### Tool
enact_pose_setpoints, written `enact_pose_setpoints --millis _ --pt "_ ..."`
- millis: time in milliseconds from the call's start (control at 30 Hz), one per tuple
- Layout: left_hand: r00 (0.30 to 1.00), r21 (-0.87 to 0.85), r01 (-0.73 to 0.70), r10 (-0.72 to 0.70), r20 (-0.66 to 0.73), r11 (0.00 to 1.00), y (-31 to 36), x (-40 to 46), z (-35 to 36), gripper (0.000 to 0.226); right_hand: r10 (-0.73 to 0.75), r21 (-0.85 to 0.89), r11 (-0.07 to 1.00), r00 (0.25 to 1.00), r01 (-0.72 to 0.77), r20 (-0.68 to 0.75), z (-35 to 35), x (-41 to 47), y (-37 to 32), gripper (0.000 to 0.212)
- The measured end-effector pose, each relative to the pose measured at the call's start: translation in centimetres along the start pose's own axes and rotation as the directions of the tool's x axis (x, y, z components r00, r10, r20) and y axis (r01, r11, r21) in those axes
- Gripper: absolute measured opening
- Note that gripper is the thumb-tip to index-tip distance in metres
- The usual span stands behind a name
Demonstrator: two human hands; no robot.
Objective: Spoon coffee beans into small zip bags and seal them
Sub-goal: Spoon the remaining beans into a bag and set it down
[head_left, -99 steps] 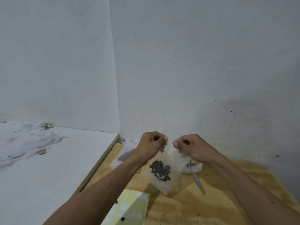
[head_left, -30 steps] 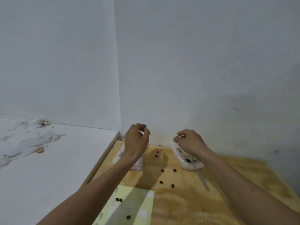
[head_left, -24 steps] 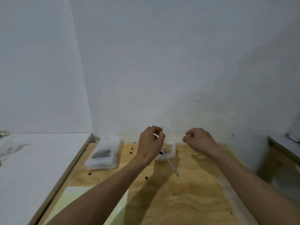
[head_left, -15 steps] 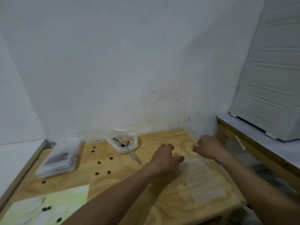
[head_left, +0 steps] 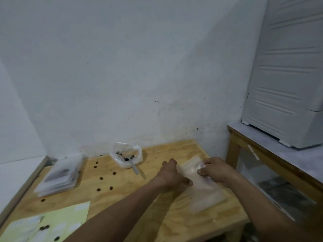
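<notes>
A pile of empty clear zip bags (head_left: 202,187) lies on the right part of the wooden table (head_left: 132,194). My left hand (head_left: 172,173) rests at the pile's left edge, fingers curled on the top bag. My right hand (head_left: 214,169) pinches the top bag near its far end. At the back of the table a plastic bag of coffee beans (head_left: 126,157) sits open, and a spoon (head_left: 132,165) leans out of it. Filled zip bags (head_left: 60,175) are stacked at the left. Several loose beans (head_left: 104,179) lie scattered on the wood.
A pale yellow sheet (head_left: 47,224) with a few beans on it covers the front left corner. A white ledge (head_left: 15,173) adjoins the table on the left. To the right stands a second wooden table (head_left: 272,154) carrying a white plastic drawer unit (head_left: 286,75).
The filled bag that both hands held has gone from them. My view swung right, and both hands moved over to the pile of empty bags and took hold of the top one.
</notes>
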State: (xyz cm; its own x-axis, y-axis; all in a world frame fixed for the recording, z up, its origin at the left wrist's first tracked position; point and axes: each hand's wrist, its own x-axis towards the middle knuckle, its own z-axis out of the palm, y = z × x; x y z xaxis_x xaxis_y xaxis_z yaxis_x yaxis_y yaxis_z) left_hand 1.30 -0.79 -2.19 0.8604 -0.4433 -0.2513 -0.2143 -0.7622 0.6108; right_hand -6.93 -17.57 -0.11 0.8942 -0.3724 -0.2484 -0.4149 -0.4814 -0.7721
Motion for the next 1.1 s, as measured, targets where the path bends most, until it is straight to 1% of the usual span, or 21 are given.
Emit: enact_pose_setpoints --millis 33,67,100,133,167,200,300,333,400,467,500,600,667,700,733,767,833,933,1000,1033,1100 --pt "1.000 -0.138 0.009 -0.012 -0.026 0.990 -0.3 0.0 -0.5 0.112 -0.025 0.073 0.997 1.000 0.025 -0.005 0.0 -0.1 -0.6 0.014" --pt "0.998 -0.289 0.001 -0.018 -0.054 0.957 -0.4 0.0 -1.1 0.112 -0.048 0.153 0.987 0.999 0.048 -0.008 0.1 -0.2 -1.5 0.007" --pt "0.995 -0.420 -0.025 -0.019 -0.099 0.907 -0.4 -0.1 -1.9 0.104 -0.065 0.235 0.970 0.998 0.065 -0.009 0.2 -0.2 -2.5 0.010" --pt "0.989 -0.520 -0.058 -0.021 -0.145 0.852 -0.4 -0.2 -2.7 0.089 -0.081 0.310 0.948 0.997 0.079 -0.008 0.4 -0.2 -3.5 0.015" --pt "0.980 -0.588 -0.096 -0.027 -0.197 0.803 -0.4 -0.2 -3.7 0.071 -0.095 0.364 0.927 0.995 0.093 -0.010 0.6 0.0 -4.5 0.017" --pt "0.968 -0.637 -0.139 -0.032 -0.250 0.758 -0.3 -0.3 -4.8 0.059 -0.112 0.402 0.909 0.994 0.110 -0.020 0.9 0.2 -5.5 0.019" --pt "0.925 -0.750 -0.275 -0.048 -0.377 0.601 -0.3 -1.2 -8.4 0.034 -0.171 0.425 0.883 0.980 0.197 -0.099 1.8 1.2 -8.3 0.023" --pt "0.900 -0.744 -0.328 -0.047 -0.433 0.583 -0.4 -1.6 -9.6 0.027 -0.191 0.392 0.889 0.970 0.237 -0.152 2.2 1.3 -9.4 0.027" --pt "0.825 -0.651 -0.434 -0.016 -0.565 0.623 -0.6 -2.7 -12.0 0.016 -0.231 0.293 0.901 0.926 0.320 -0.300 2.9 1.1 -11.6 0.036" --pt "0.728 -0.523 -0.532 0.045 -0.684 0.666 -1.3 -3.8 -14.3 0.014 -0.282 0.262 0.876 0.871 0.404 -0.402 3.7 0.7 -14.2 0.034" --pt "0.685 -0.464 -0.561 0.070 -0.725 0.686 -1.7 -4.2 -15.2 0.013 -0.306 0.284 0.856 0.866 0.432 -0.396 4.1 0.5 -15.6 0.034" --pt "0.547 -0.257 -0.616 0.170 -0.819 0.745 -3.3 -5.0 -17.5 0.009 -0.326 0.431 0.810 0.916 0.398 -0.233 5.4 -0.1 -20.2 0.041" --pt "0.463 -0.116 -0.618 0.241 -0.853 0.778 -4.6 -5.0 -18.4 0.007 -0.340 0.480 0.794 0.927 0.373 -0.158 6.5 -0.1 -22.5 0.038" --pt "0.441 -0.075 -0.608 0.258 -0.860 0.790 -5.3 -4.9 -18.7 0.008 -0.342 0.500 0.785 0.929 0.365 -0.142 7.1 0.1 -23.3 0.033" --pt "0.437 -0.061 -0.596 0.260 -0.861 0.801 -6.0 -4.8 -19.0 0.009 -0.339 0.522 0.775 0.931 0.357 -0.135 7.8 0.4 -24.0 0.027" --pt "0.453 -0.071 -0.585 0.253 -0.855 0.808 -6.7 -4.8 -19.3 0.010 -0.335 0.542 0.764 0.933 0.350 -0.129 8.4 0.7 -24.4 0.022" --pt "0.537 -0.120 -0.554 0.244 -0.807 0.824 -7.9 -5.0 -19.9 0.012 -0.329 0.571 0.750 0.937 0.334 -0.116 9.5 1.3 -25.0 0.018" --pt "0.700 -0.244 -0.475 0.195 -0.687 0.845 -9.1 -5.5 -20.4 0.032 -0.360 0.566 0.745 0.927 0.352 -0.104 11.0 2.4 -25.2 0.025" --pt "0.762 -0.364 -0.462 0.152 -0.629 0.808 -9.3 -5.6 -20.9 0.043 -0.399 0.528 0.757 0.912 0.385 -0.093 11.9 2.8 -25.4 0.034" --pt "0.782 -0.408 -0.468 0.152 -0.605 0.784 -9.4 -5.7 -21.2 0.042 -0.424 0.512 0.757 0.902 0.405 -0.087 12.3 2.9 -25.5 0.038" --pt "0.814 -0.478 -0.466 0.150 -0.561 0.745 -9.5 -5.7 -22.0 0.030 -0.475 0.492 0.746 0.876 0.448 -0.078 13.1 3.2 -25.8 0.041"
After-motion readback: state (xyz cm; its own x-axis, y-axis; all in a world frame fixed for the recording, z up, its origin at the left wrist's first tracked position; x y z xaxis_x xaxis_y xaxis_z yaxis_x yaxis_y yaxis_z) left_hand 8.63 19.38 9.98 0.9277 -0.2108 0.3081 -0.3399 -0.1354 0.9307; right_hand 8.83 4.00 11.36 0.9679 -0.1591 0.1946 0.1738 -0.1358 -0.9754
